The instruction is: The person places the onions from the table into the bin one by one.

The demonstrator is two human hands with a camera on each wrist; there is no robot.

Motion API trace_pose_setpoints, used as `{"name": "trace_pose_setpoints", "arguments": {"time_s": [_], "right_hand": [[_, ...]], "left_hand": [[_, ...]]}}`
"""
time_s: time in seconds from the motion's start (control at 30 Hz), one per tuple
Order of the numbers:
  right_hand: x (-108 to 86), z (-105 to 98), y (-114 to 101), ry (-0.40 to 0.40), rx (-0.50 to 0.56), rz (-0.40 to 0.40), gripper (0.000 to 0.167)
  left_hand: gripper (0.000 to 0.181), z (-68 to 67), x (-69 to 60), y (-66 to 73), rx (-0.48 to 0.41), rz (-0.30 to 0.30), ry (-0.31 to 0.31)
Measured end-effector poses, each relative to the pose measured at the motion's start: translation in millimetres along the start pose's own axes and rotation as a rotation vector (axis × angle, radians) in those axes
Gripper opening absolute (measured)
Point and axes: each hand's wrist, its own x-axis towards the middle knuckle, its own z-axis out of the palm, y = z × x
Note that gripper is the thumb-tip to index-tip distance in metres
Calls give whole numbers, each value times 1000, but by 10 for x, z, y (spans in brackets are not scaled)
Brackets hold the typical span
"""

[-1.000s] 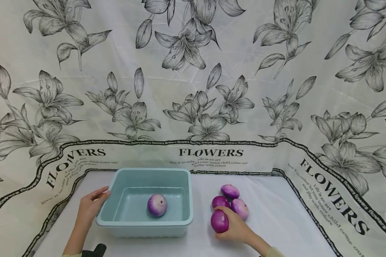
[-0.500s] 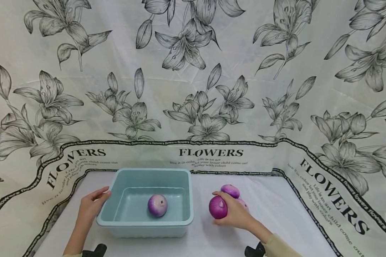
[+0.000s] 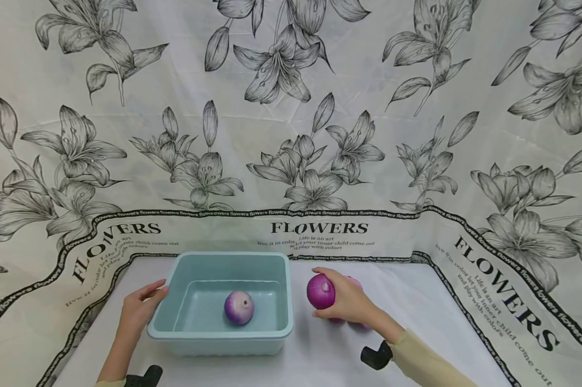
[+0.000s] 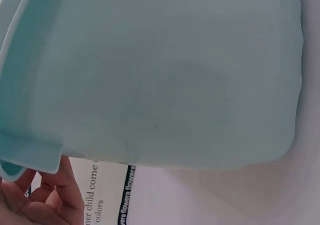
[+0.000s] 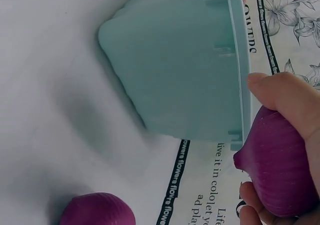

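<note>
A light blue basin [image 3: 219, 336] stands on the table with one purple-and-white onion [image 3: 239, 307] inside. My left hand [image 3: 140, 306] grips the basin's left rim; in the left wrist view its curled fingers [image 4: 64, 190] are under the rim. To the right of the basin, my right hand [image 3: 344, 295] holds a dark purple onion [image 3: 320, 291] between thumb and fingers, above the table. The right wrist view shows this held onion [image 5: 281, 165] with its pointed tip towards the basin [image 5: 175, 70].
Other onions lie on the white table [image 3: 329, 360] behind and below my right hand, mostly hidden by it; one [image 5: 98, 211] shows in the right wrist view. A flower-printed cloth [image 3: 315, 188] hangs behind and at the sides.
My right hand has lifted the dark purple onion from beside the others, moving it up and slightly left in the head view. The left hand has kept its place on the basin.
</note>
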Motion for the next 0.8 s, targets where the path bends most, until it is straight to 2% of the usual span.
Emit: {"name": "trace_pose_setpoints", "arguments": {"time_s": [0.17, 0.4, 0.57, 0.67, 0.7, 0.8], "right_hand": [[101, -12, -121, 0, 19, -20, 93], [259, -8, -288, -4, -4, -53, 95], [363, 9, -385, -34, 15, -72, 96], [417, 20, -453, -51, 25, -86, 96], [435, 25, -476, -58, 26, -88, 96], [489, 48, -529, -65, 22, -109, 96]], "left_hand": [[49, 4, 11, 4, 6, 8, -5], [48, 19, 16, 9, 4, 0, 27], [48, 10, 13, 10, -8, 4, 8], [50, 43, 128, -130, -15, 13, 19], [52, 57, 196, -215, -20, 18, 16], [57, 163, 485, -570, -6, 31, 69]]}}
